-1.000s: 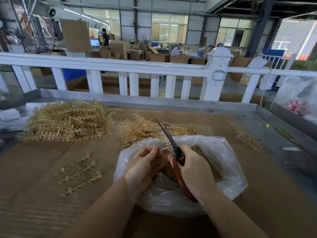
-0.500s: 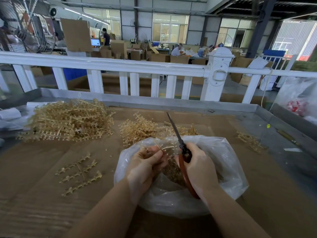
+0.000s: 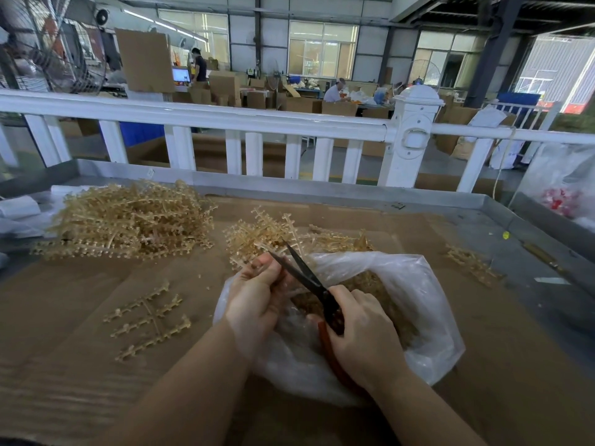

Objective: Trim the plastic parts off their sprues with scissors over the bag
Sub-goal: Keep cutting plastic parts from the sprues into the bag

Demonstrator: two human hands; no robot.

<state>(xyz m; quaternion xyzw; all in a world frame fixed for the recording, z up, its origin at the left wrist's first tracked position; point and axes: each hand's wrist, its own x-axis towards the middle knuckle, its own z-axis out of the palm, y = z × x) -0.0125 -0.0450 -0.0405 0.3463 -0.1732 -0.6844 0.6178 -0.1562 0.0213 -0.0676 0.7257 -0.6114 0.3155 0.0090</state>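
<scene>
A worker's right hand (image 3: 362,333) grips red-handled scissors (image 3: 309,278), blades parted, over a clear bag (image 3: 415,304) on the table (image 3: 64,365); the left hand (image 3: 257,294) pinches a sprue, mostly hidden.

Ahead of me runs a white railing (image 3: 225,119) with a capped post (image 3: 413,136). Beyond it, cardboard boxes (image 3: 225,86) stacked across the workshop floor, daylight pouring through big windows (image 3: 322,49), a cage fan (image 3: 48,43) far left.
</scene>
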